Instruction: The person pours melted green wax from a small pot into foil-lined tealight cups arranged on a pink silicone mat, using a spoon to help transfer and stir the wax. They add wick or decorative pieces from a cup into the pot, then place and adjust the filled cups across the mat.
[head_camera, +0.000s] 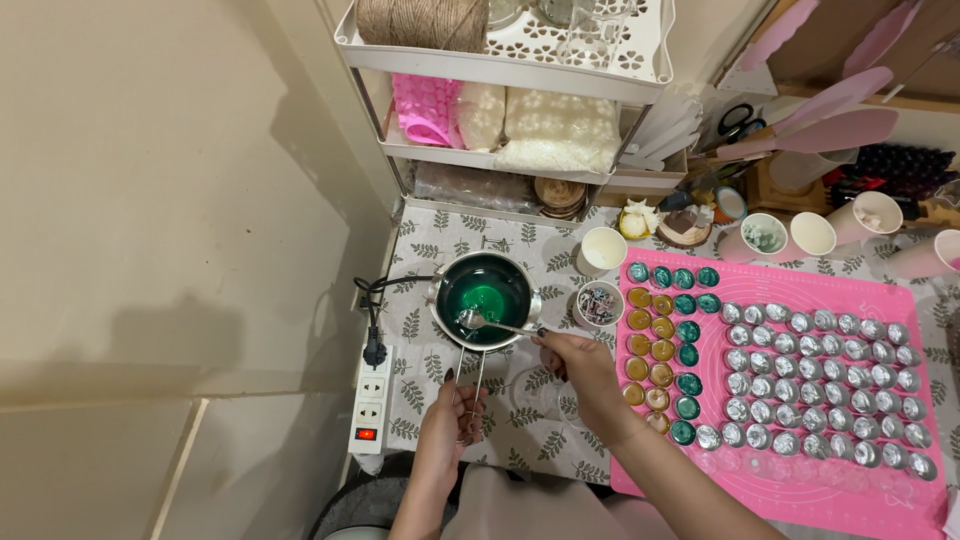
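A small metal pot (438, 297) holding green liquid (485, 290) stands on the leaf-patterned tablecloth. My left hand (452, 415) grips the pot's long wire handle (473, 378). My right hand (577, 362) holds a metal spoon (490, 322), its bowl resting over the pot's near rim. To the right lies a pink mat (800, 285) covered with several small foil cups (820, 385); some at its left are filled green (686, 330) and some amber (650, 345).
A white power strip (370, 400) with a red switch lies left of the pot, its black cable running to the pot. A white cup (602, 250) and a small bowl of bits (598, 303) stand behind. A white tiered shelf (520, 100), paper cups and pink spatulas line the back.
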